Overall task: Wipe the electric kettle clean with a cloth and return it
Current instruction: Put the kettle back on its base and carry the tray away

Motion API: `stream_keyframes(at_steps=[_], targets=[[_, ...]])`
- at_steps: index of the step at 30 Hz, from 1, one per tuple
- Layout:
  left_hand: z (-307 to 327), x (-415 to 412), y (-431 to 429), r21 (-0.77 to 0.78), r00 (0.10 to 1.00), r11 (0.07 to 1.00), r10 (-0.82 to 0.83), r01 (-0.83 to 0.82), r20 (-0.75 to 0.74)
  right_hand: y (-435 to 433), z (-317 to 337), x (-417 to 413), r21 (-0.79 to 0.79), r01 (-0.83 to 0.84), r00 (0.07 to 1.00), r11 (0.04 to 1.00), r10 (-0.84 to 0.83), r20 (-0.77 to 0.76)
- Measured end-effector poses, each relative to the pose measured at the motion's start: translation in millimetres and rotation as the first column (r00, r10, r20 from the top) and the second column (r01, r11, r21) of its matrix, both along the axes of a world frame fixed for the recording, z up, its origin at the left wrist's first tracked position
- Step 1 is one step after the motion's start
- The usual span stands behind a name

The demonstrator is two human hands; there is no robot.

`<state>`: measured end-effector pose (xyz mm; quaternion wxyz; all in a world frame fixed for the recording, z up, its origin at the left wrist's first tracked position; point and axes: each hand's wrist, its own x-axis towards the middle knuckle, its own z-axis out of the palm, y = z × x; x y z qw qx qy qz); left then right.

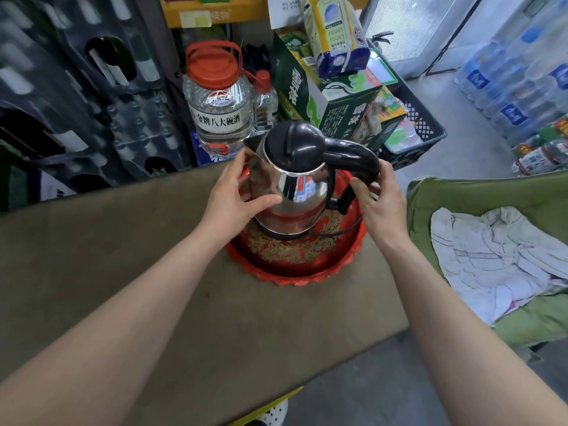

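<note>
Brown table (153, 272) bears a red tray (307, 272); left hand (233, 198) and right hand (384, 207) clasp the kettle (292, 186).

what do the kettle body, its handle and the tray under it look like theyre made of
Kettle body: polished metal, likely stainless steel; it mirrors the room. Handle: glossy black plastic, by its moulded shape and soft highlights. Tray: shiny red with gold flower print and a scalloped rim; plastic or lacquered metal, hard to tell.
</note>
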<state>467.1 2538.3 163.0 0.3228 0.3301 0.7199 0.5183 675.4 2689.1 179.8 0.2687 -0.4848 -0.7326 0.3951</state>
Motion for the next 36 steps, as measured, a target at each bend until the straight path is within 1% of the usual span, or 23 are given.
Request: stream_keyframes(at_steps=[3,5,6,8,10,12,13,15,18,22,27,31,36], targets=[[-7.9,-2.5,-4.9,0.034,0.999,0.999,-0.025,0.024,0.040,6.0,-10.7,11.2,-0.057,-0.066,0.997,0.996,0.064,-0.044],[-19.3,-5.2,-13.6,0.027,1.000,0.999,-0.030,0.030,-0.003,11.6,-25.7,19.6,-0.114,0.013,0.996,0.993,-0.023,-0.088],[-28.0,-7.1,-18.9,0.000,0.999,1.000,0.000,0.000,-0.046,14.8,-33.3,23.0,-0.120,0.082,0.993,0.989,-0.091,-0.071],[-48.2,-11.9,-29.9,-0.123,0.982,0.983,0.119,-0.138,-0.148,25.8,-50.7,29.8,-0.093,0.186,0.980,0.978,-0.178,0.087],[-66.3,-14.9,-37.9,-0.288,0.961,0.927,0.188,-0.243,-0.204,35.1,-66.5,31.6,-0.125,0.179,0.957,0.976,-0.143,0.252],[-79.3,-15.1,-40.0,-0.397,0.964,0.885,0.174,-0.243,-0.202,41.5,-79.2,26.1,-0.187,0.145,0.952,0.972,-0.086,0.293],[-83.5,-14.4,-39.0,-0.414,0.967,0.880,0.164,-0.232,-0.195,43.9,-84.8,22.5,-0.199,0.131,0.955,0.971,-0.070,0.287],[-88.6,-11.9,-35.1,-0.400,0.968,0.889,0.154,-0.224,-0.200,48.3,-94.2,16.8,-0.184,0.127,0.958,0.975,-0.073,0.278],[-90.6,-10.1,-27.5,-0.391,0.963,0.884,0.196,-0.256,-0.186,52.3,-106.3,14.5,-0.172,0.168,0.964,0.971,-0.126,0.233],[-95.0,-18.5,-27.1,-0.425,0.952,0.852,0.270,-0.304,-0.141,47.5,-113.8,19.1,-0.249,0.226,0.971,0.942,-0.198,0.133],[-93.7,-21.7,-49.6,-0.452,0.954,0.843,0.289,-0.293,-0.081,21.1,-110.2,34.3,-0.296,0.213,0.977,0.931,-0.204,0.061],[-80.4,-16.6,-79.2,-0.424,0.952,0.863,0.307,-0.273,0.012,-11.7,-91.9,50.3,-0.326,0.200,0.979,0.924,-0.199,0.039],[-37.2,-5.1,-121.9,-0.361,0.937,0.888,0.337,-0.285,0.091,-64.1,-51.2,65.7,-0.352,0.182,0.979,0.918,-0.204,-0.027]])
